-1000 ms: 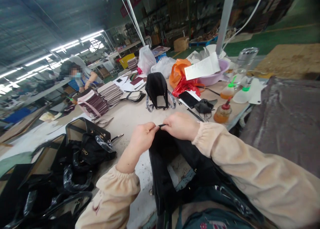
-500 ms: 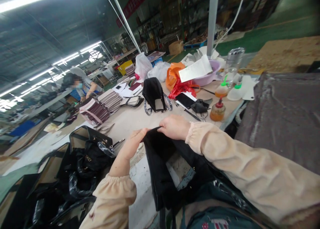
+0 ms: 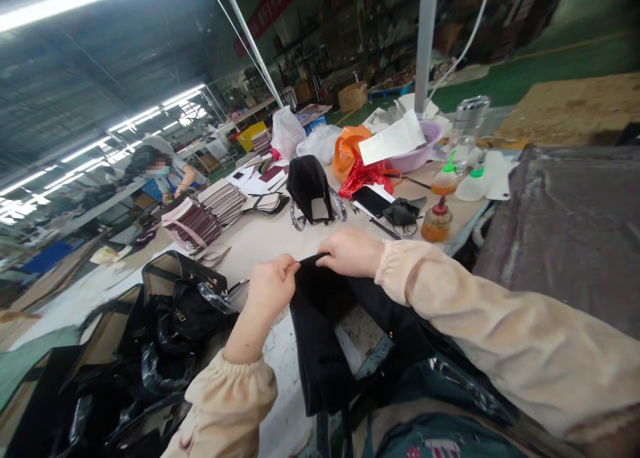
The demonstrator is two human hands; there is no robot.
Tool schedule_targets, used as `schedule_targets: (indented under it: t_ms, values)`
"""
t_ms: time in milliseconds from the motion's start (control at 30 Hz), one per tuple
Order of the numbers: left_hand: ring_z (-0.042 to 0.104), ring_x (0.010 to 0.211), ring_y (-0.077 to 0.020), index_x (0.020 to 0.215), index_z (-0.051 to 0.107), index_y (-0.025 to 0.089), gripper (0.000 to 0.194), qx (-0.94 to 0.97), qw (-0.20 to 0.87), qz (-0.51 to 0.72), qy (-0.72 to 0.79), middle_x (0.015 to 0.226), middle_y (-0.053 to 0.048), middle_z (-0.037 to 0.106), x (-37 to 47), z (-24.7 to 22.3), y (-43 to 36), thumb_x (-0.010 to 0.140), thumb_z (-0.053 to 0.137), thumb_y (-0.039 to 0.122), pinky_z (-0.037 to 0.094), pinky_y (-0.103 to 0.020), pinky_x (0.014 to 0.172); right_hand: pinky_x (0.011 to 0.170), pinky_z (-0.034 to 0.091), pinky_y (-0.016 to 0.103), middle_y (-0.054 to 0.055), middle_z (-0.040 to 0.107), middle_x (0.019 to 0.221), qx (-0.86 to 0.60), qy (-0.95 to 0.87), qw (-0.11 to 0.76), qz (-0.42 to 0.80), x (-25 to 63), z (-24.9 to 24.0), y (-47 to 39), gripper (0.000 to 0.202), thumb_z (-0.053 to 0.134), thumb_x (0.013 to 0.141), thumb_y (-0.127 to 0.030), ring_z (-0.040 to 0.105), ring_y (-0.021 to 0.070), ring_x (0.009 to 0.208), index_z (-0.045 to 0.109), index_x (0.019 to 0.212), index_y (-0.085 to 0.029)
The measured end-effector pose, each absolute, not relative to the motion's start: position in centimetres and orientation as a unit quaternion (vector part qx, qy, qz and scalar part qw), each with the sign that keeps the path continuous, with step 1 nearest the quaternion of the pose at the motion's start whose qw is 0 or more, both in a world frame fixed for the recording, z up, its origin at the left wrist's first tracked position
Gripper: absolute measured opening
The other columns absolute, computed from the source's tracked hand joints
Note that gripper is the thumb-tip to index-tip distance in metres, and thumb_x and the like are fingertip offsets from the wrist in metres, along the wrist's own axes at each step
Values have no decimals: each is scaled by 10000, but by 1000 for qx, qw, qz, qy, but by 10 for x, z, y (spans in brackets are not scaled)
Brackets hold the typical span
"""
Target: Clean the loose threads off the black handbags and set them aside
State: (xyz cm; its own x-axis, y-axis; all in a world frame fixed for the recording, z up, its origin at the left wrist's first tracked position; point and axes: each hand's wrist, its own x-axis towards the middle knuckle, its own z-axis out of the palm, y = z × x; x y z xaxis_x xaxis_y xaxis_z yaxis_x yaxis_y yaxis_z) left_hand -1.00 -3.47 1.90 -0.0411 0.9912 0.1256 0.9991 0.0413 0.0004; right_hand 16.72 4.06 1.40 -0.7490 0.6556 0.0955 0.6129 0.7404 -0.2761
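A black bag body [image 3: 317, 361] hangs open in front of me, and the bench top shows through its opening. My left hand [image 3: 273, 281] pinches the far edge of the bag at its left corner. Close beside it, my right hand [image 3: 350, 253] grips the same edge, fingers closed over it. The lower part of the bag rests by my lap, where a plastic-wrapped handle [image 3: 463, 385] shows. Beyond my hands a smaller black bag [image 3: 307, 181] with wrapped handles stands on the table [image 3: 255, 241].
Several black bags [image 3: 185, 305] crowd the left. Stacked maroon-edged pieces [image 3: 193, 221] lie behind them. A phone [image 3: 371, 201], a bottle of amber liquid [image 3: 437, 223], an orange bag [image 3: 350, 148] and a purple basin [image 3: 415, 151] are at back right. A co-worker [image 3: 167, 168] bends over farther left.
My left hand has turned from stretched fingers along the edge to a closed pinch on it. The right hand keeps its grip, and the bag has shifted slightly.
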Motion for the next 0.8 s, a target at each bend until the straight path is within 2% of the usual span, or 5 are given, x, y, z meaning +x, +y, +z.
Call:
schedule_targets:
  t_ms: [100, 367, 500, 667, 800]
  values:
    - [609, 672, -174, 807, 670, 193, 262, -686, 53, -49, -724, 700, -45, 688, -10, 17, -38, 870, 445, 314, 335, -257, 602, 686, 415, 279, 64, 711, 926, -308, -940, 109, 98, 164, 18, 41, 369, 467, 846, -496, 632, 219, 893, 716, 931, -237]
    - [582, 657, -159, 777, 660, 177, 262, -665, 22, -102, -739, 672, -39, 663, -13, 12, -37, 864, 458, 320, 338, -243, 606, 653, 410, 294, 96, 706, 910, -285, -953, 100, 37, 146, 22, 39, 311, 443, 871, -336, 637, 234, 854, 713, 882, -184]
    - [550, 650, -147, 778, 651, 176, 273, -663, -11, -134, -737, 663, -25, 636, -17, 10, -36, 867, 446, 333, 341, -237, 616, 669, 407, 285, 100, 704, 923, -296, -948, 117, 29, 147, 19, 41, 329, 443, 882, -358, 634, 229, 873, 712, 887, -169]
    - [496, 601, -126, 696, 608, 164, 381, -680, -96, -180, -704, 596, 4, 562, -22, 6, -36, 890, 386, 406, 339, -230, 593, 685, 396, 256, 73, 715, 867, -289, -942, 93, 141, 168, 15, 54, 538, 328, 899, -561, 638, 195, 830, 727, 863, -201]
    - [583, 739, -158, 819, 649, 136, 435, -635, -226, -282, -683, 751, -33, 657, -26, 5, -37, 894, 363, 455, 419, -245, 695, 736, 403, 242, 88, 713, 892, -306, -910, 144, 238, 192, 10, 62, 645, 191, 947, -529, 639, 169, 796, 711, 957, -148]
